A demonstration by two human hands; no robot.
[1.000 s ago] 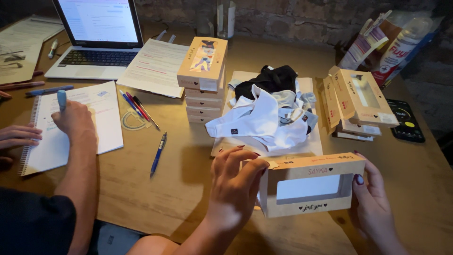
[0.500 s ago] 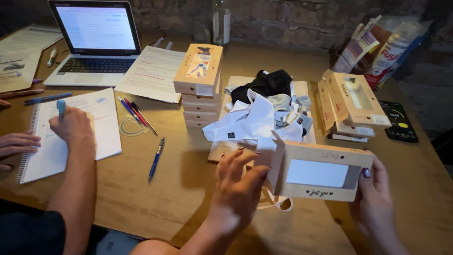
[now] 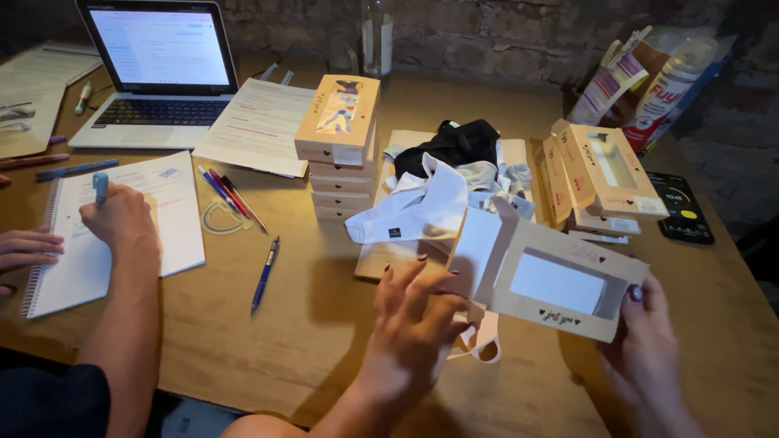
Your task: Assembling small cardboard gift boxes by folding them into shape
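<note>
The windowed cardboard box [image 3: 560, 280] has tipped window-up since 1 second ago; right hand [image 3: 645, 337] grip clamped on its edge, left hand [image 3: 414, 320] fingers spread apart at its open flap.

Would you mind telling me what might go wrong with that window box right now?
The right hand pinches the window box by one corner only, so it could twist or drop. The left hand hangs spread beside the open flap, which might crease. A white strap dangles below and could snag.
</note>
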